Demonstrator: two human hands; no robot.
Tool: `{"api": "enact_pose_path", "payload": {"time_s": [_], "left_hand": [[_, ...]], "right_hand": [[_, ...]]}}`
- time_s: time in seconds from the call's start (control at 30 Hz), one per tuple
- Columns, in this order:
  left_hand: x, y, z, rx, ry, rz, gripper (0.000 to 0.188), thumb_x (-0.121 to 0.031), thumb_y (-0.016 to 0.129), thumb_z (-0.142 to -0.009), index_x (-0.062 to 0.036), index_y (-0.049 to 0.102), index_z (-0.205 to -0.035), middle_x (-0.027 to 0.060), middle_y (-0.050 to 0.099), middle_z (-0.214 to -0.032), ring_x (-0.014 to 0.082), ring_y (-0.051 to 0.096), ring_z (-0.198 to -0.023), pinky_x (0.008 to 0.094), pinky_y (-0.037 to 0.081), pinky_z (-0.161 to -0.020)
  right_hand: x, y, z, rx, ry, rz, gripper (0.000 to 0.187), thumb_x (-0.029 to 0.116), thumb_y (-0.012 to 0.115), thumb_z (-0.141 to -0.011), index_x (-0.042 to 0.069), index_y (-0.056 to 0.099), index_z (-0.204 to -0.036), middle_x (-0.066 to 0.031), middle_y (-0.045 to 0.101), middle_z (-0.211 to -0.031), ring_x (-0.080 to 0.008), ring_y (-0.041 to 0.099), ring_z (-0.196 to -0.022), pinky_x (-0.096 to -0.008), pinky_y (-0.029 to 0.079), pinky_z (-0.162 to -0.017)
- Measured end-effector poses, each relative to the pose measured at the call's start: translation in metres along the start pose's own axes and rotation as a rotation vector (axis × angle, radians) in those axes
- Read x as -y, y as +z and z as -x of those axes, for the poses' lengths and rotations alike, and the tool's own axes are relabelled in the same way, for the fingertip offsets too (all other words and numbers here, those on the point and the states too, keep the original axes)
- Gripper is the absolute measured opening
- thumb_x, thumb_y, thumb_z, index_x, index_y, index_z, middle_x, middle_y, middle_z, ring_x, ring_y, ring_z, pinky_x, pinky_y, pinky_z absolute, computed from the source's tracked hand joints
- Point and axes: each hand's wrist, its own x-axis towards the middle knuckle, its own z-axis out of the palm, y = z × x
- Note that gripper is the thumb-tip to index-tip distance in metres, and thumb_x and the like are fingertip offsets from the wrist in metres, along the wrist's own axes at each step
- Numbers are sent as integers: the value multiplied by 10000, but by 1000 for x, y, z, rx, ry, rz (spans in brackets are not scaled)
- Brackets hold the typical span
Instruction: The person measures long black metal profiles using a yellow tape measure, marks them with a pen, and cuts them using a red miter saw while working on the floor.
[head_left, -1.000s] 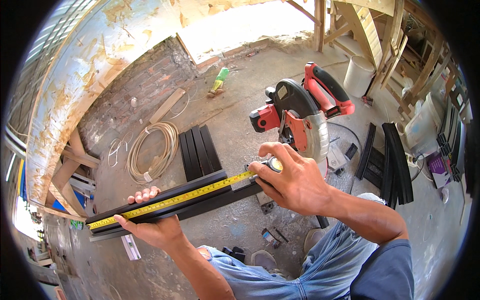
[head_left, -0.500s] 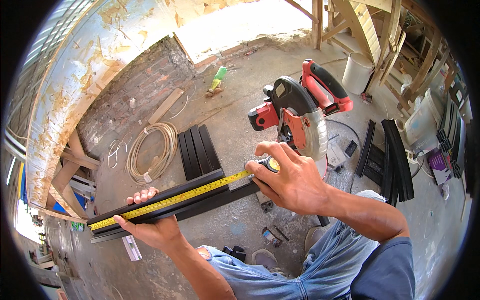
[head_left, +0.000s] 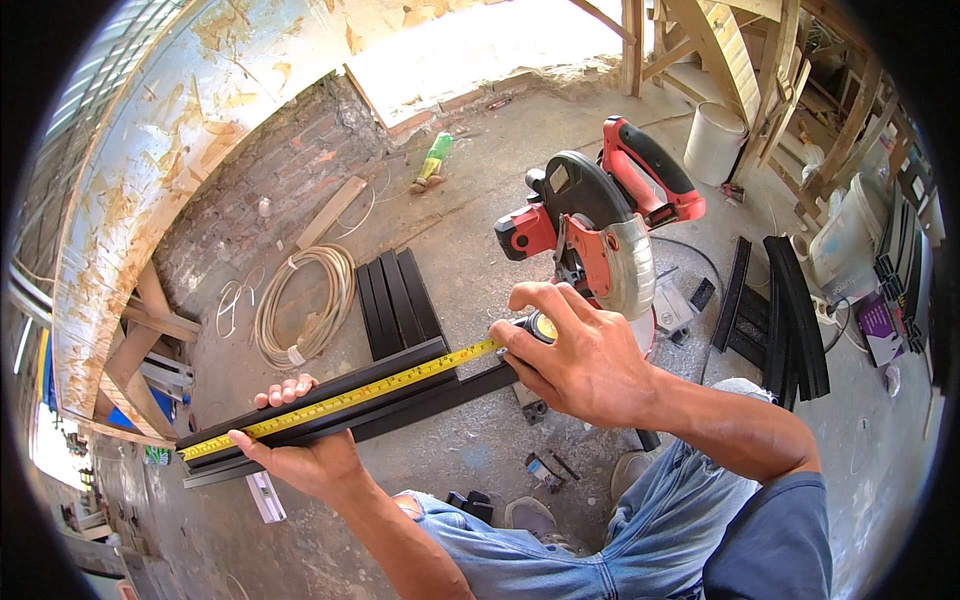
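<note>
Across the middle of the head view, long straight black grooved bars (head_left: 425,408) are held above the grey concrete floor (head_left: 470,490), and the flat yellow tape blade (head_left: 370,390) lies along them. The long axis of both is slanting, low at the left and rising to the right; the blade's end points left, and its round dark tape case (head_left: 543,328) is at the right. The bar nearer to the person extends farther right than the other. The left hand (head_left: 318,468) has its grip closed around the bars, fingers at the far side, thumb against the blade. The right hand (head_left: 595,370) has its grip partly curled, holding the case, index finger bent high. Just beyond is a red and black circular saw (head_left: 600,245).
</note>
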Motion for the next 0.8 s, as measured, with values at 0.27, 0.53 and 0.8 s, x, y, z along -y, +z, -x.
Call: {"api": "enact_pose_path", "payload": {"time_s": [0.27,0.53,0.8], "left_hand": [[2,-1,1,-12,-7,-14,479,-501,542,-997,-26,535,-936,84,488,-822,212,470,-813,358,442,-817],[0,3,2,-9,-20,2,503,-523,544,-990,-24,551,-933,80,488,-823,213,471,-816,360,440,-822],[-3,-6,0,7,-44,55,527,-538,570,-971,-14,563,-920,92,492,-873,228,469,-860,375,436,-858]], "right_hand": [[-2,4,0,-6,-5,-3,330,153,736,-822,103,637,-1133,-112,524,-1174,-265,643,-975,-352,582,-577],[2,1,-2,0,7,-8,320,151,732,-826,102,637,-1128,-108,520,-1180,-268,644,-973,-357,585,-581],[2,-1,-9,-113,97,-88,281,131,708,-850,62,624,-1109,-128,533,-1143,-277,638,-932,-385,572,-653]]}}
